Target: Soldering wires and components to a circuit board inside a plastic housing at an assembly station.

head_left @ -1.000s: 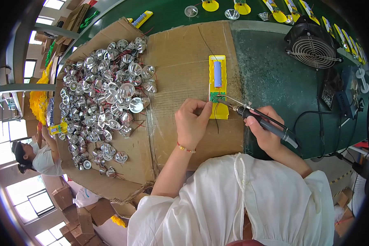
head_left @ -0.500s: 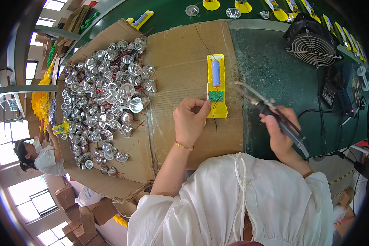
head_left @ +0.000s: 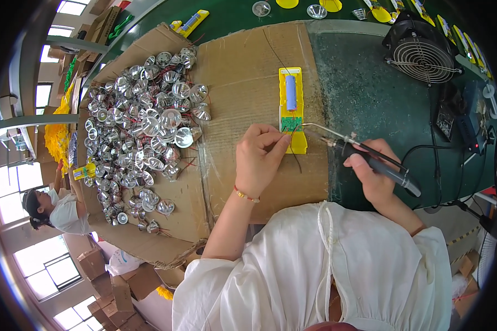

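- Far left of the left hand, one co-worker (head_left: 66, 212) in a white top stands sideways in view; beside that person's arm is one yellow piece (head_left: 84, 171).
- Nearer, just left of the left hand, one cardboard box (head_left: 179, 226) bears a heap of silvery reflector cups (head_left: 151, 126), dozens of them, overlapping too much for an exact count.
- Beyond the left hand and to its left, near the box's far corner, lies one yellow housing with a blue cell (head_left: 194, 22).
- The left hand (head_left: 259, 154), with one beaded bracelet (head_left: 247, 196) at its wrist, has thumb and forefinger drawn narrow at the work; I cannot tell whether they pinch a wire or only rest there.
- Right at those fingertips, on one cardboard sheet (head_left: 234, 71), lies one yellow work housing (head_left: 299, 147) with one blue cylinder (head_left: 291, 94) and one green circuit board (head_left: 287, 123); one dark wire (head_left: 296, 158) trails toward the wearer.
- Well beyond both hands, three reflectors (head_left: 316, 11) stand apart along the bench's far side.
- The right hand (head_left: 376, 176) is wrapped around one soldering iron (head_left: 382, 166), its tip end reaching left to the board.
- Beyond the right hand and to its right stands one fan (head_left: 422, 60); farther right are one dark blue unit (head_left: 472, 121) with one red light and one white spool (head_left: 491, 101).
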Action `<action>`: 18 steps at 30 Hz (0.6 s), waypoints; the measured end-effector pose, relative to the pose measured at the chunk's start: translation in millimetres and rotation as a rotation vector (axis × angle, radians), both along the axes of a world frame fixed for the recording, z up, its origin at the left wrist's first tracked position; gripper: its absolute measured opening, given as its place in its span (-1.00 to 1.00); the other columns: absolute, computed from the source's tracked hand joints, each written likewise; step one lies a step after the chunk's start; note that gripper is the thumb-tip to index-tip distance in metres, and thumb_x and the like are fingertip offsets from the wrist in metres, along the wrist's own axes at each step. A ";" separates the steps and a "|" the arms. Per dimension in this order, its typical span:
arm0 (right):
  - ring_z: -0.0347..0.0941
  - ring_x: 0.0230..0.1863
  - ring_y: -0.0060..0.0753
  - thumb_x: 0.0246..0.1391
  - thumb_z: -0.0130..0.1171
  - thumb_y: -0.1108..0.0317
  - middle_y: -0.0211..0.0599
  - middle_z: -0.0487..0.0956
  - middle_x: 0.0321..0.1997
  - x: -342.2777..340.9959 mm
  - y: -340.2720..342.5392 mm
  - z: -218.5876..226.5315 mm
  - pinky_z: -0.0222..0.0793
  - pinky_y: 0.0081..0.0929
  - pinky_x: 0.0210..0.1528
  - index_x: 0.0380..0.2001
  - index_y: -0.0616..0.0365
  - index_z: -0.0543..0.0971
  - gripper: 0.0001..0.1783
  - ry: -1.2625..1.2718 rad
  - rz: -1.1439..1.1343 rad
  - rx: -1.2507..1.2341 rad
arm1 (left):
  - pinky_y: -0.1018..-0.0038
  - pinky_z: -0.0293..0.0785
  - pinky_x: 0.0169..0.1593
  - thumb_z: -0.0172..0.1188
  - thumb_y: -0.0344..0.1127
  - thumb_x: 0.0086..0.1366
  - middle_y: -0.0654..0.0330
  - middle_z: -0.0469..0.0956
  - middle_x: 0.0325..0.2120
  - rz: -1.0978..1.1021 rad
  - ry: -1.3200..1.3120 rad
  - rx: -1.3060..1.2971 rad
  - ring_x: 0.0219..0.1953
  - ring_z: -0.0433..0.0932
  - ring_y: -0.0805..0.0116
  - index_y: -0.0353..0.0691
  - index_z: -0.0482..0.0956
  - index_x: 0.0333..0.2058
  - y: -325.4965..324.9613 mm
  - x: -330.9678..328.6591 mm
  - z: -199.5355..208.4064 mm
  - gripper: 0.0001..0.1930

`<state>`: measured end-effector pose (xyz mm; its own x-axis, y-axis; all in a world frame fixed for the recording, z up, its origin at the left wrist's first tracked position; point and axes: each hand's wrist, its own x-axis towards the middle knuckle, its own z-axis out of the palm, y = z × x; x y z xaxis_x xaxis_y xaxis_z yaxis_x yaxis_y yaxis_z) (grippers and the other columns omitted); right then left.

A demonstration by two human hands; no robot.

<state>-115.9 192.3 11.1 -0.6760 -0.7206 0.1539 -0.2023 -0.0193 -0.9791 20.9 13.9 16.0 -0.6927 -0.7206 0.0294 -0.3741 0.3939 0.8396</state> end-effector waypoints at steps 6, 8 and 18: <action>0.45 -0.51 -0.56 -0.04 0.15 0.44 -0.26 0.52 -0.54 7.7 -8.8 -2.1 0.35 -0.64 -0.43 -0.40 0.31 0.43 -0.83 -0.031 0.017 0.023 | 0.44 0.38 -0.39 0.23 -0.35 -0.01 0.17 0.46 -0.51 -0.045 -0.101 -0.009 -0.47 0.45 0.29 -0.24 0.62 -0.53 -4.1 -0.5 -4.2 -0.91; 0.45 -0.51 -0.57 -0.04 0.15 0.44 -0.26 0.52 -0.54 7.8 -10.0 -2.8 0.35 -0.65 -0.44 -0.40 0.30 0.43 -0.83 -0.017 0.016 0.027 | 0.43 0.38 -0.36 0.23 -0.35 -0.02 0.17 0.46 -0.50 -0.046 -0.103 -0.018 -0.44 0.45 0.27 -0.23 0.62 -0.53 -4.8 -0.8 -7.8 -0.91; 0.44 -0.51 -0.58 -0.01 0.13 0.46 -0.28 0.52 -0.54 10.8 -9.1 -4.8 0.35 -0.65 -0.42 -0.38 0.30 0.42 -0.85 -0.061 -0.022 0.014 | 0.42 0.37 -0.32 0.24 -0.33 -0.03 0.17 0.47 -0.51 -0.043 -0.103 0.004 -0.40 0.44 0.26 -0.22 0.62 -0.55 -7.4 -3.9 -10.7 -0.91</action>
